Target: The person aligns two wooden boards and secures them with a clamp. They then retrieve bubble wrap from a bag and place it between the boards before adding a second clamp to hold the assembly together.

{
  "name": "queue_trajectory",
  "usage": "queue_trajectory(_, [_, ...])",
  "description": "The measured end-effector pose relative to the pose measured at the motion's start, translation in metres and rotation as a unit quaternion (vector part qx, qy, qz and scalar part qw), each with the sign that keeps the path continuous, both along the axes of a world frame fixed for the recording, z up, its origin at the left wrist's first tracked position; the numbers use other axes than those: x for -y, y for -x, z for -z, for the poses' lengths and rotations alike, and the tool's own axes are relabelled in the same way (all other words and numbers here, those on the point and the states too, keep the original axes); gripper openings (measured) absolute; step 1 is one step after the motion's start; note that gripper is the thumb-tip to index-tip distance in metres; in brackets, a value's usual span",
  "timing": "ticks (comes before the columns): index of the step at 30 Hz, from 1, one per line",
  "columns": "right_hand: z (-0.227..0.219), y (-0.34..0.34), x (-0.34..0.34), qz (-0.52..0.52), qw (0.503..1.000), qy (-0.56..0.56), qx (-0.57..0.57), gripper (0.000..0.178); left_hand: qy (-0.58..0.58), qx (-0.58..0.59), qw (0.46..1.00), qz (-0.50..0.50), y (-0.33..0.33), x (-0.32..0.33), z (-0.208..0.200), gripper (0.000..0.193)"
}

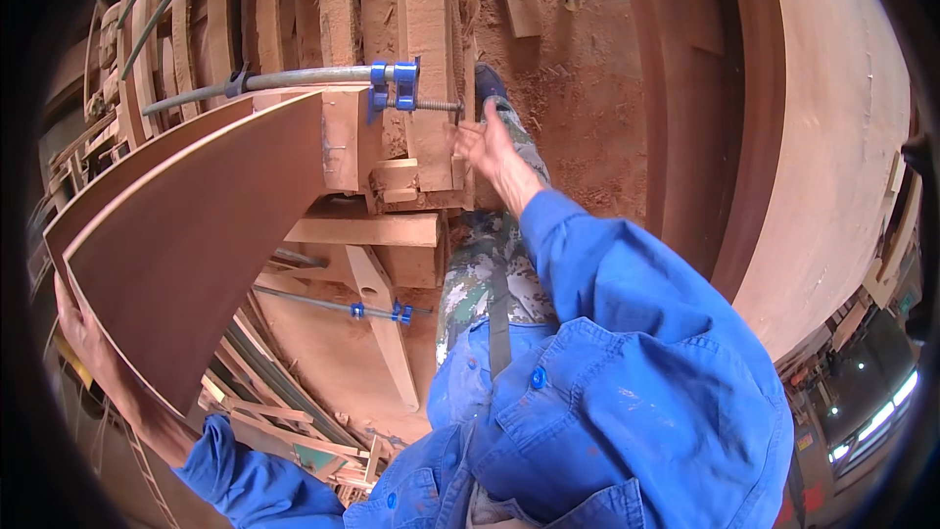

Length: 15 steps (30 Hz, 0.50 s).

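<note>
At the far left my left hand holds the outer edge of a dark brown curved wooden panel; some of its fingers are hidden behind it. A second curved panel runs behind the first, and both meet a pale wooden block. A bar clamp with blue fittings and a grey pipe lies across their top end. My right hand is beside the tip of the clamp's threaded screw, thumb raised and fingers stretched out, slightly blurred. It grips nothing that I can see.
Long rough planks lie side by side beyond the clamp. Another blue pipe clamp is lower down, by a pale slat. To the right stands a large curved wooden piece. Sawdust covers the reddish floor.
</note>
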State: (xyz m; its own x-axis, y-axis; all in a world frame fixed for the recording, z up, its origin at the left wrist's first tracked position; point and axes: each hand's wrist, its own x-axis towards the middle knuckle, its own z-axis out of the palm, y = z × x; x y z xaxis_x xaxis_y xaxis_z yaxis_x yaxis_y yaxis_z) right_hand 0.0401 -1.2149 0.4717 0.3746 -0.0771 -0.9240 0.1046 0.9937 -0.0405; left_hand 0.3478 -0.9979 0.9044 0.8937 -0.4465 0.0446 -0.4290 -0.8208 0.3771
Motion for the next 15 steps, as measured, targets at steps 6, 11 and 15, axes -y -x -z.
queue_trajectory(6, [-0.034, -0.077, 0.104, -0.151, 0.944, 0.262, 0.13, 0.045, 0.074, -0.07, 0.993, -0.06, 0.032, 0.012, 0.004, 0.047])
queue_trajectory(11, [-0.008, -0.057, 0.095, -0.292, 0.774, 0.542, -0.148, 0.044, -0.008, -0.016, 0.998, -0.053, 0.017, -0.004, -0.009, 0.045])
queue_trajectory(15, [0.017, -0.05, 0.052, -0.461, 0.737, 0.485, -0.094, 0.051, -0.02, 0.032, 0.998, -0.055, 0.015, 0.006, -0.004, 0.043])
